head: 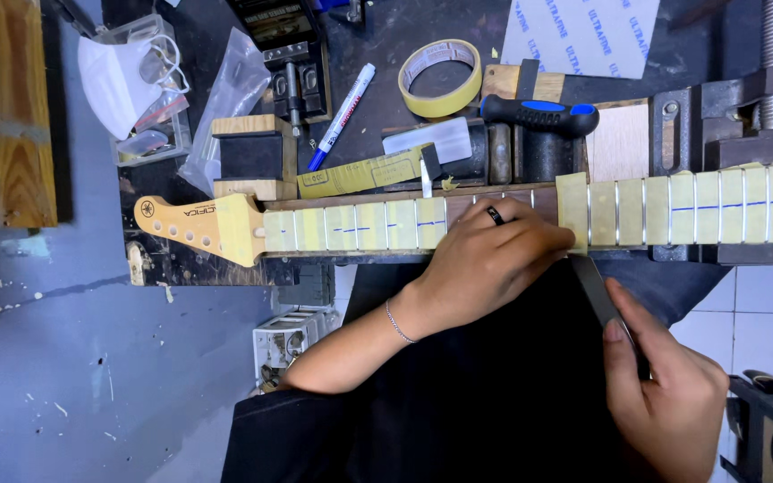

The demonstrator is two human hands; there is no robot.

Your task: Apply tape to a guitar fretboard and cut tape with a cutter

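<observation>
Your guitar neck [404,224] lies flat across the bench w/ its long axis running left-right in view: headstock points left, heel end runs off the right edge by the vise [744,98]. One neck, fretboard up, most spaces between frets covered w/ yellowish masking tape and a blue line drawn down the middle (a few spaces under your hand are bare dark wood).

Your left hand [485,259] rests palm-down on the fretboard mid-neck, fingers together and curled over the bare section, one dark ring showing. Your right hand [664,385] sits below the neck, thumb and fingers pinching one flat metal file [597,291], its tip touching the neck's near edge just beside your left fingertips.

Behind the neck: one tape roll [441,77], one blue-tipped marker [342,116], one black-and-blue tool handle [539,114], one white face mask [123,76].
</observation>
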